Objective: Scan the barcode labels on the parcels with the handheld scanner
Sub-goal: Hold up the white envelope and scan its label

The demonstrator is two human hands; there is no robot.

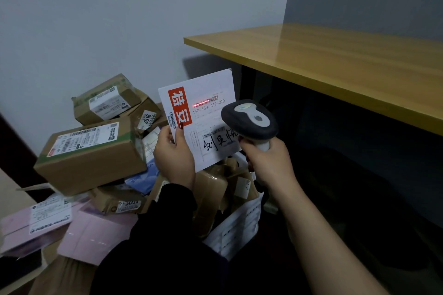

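**Mid-scan**

My left hand (173, 151) pinches the white mailer (211, 151), red-blocked and handwritten, above the cardboard boxes (91, 163); a red line (201, 104) crosses its upper barcode (212, 99). My right hand (268, 163) grips the grey scanner (250, 120).

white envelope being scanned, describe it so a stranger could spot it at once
Left of the corner of the yellow wooden desk, above the heap of brown cartons, the left hand holds up a flat white envelope. Only it bears a red block with white characters, and the red line from the scanner crosses its top barcode.
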